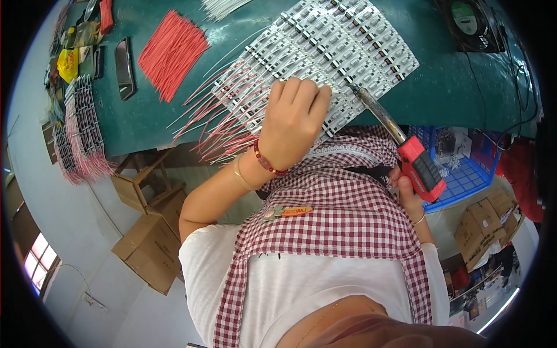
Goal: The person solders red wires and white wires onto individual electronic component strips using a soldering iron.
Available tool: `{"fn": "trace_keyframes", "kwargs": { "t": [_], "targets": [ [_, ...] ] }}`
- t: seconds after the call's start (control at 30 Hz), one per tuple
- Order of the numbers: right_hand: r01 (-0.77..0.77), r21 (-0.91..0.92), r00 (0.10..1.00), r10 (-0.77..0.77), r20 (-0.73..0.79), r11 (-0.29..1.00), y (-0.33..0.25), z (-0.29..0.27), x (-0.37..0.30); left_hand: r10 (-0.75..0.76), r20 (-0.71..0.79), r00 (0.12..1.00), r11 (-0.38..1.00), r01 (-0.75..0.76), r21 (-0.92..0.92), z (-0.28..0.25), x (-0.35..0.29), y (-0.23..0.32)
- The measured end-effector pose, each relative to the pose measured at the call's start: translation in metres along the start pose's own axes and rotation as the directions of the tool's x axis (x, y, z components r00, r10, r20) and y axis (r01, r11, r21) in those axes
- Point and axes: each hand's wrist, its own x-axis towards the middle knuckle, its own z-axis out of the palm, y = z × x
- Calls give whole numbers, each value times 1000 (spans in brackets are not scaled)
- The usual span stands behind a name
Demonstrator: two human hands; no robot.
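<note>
While the person sits at the green worktable [441,93], I see the panel of small white circuit boards [371,58] lying flat on it at twelve o'clock from the checked apron [331,229]; my other directions run from the panel's middle. The left hand [296,113] rests over the panel toward seven o'clock, knuckles up and fingers curled down; its fingertips are hidden, so I cannot tell whether it pinches anything. The right hand [409,197], out at four o'clock, is wrapped around the handle of a red-and-black soldering iron [420,165], whose metal tip points in over the boards; whether it touches them I can't make out. Thin red and white wires [229,116] spill off the panel toward eight o'clock. A heap of loose red wires [174,55] lies at nine o'clock, with a dark smartphone [124,68] beyond it, and a black fan [470,26] sits between two and three. To my eye the panel is light and fairly stiff, best held by a bare edge, since its small joints look fragile and the wires limp enough to snag. The iron seems light too, nose-heavy at most, and belongs in the hand only by its plastic handle, as the metal shaft may be hot.
</note>
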Motion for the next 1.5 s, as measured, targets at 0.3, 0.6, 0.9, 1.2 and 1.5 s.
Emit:
{"fn": "trace_keyframes", "kwargs": {
  "t": [0.3, 0.6, 0.9, 1.2, 1.5],
  "targets": [
    [77, -132, 994, -86, -64, 988, 43, -11, -14, 8, 24, 1000, 997, -6, -82, 11, -5, 5],
    [66, -28, 990, -69, -124, 997, 26, -4, -11, 5, 36, 999, 997, -2, -81, 13, -4, 3],
    [33, -1, 998, -33, 51, 999, 14, -7, -5, -38, 49, 998, 999, 39, -19, 5, -4, 4],
    [-13, 148, 995, 28, -96, 989, 10, -4, -7, -338, 348, 875, 918, 224, 328, -87, -27, -19],
    [10, 141, 1000, -10, -4, 990, 12, -2, 0, -54, -18, 998, 987, 51, -152, -1, -6, 15]
  ]
}}
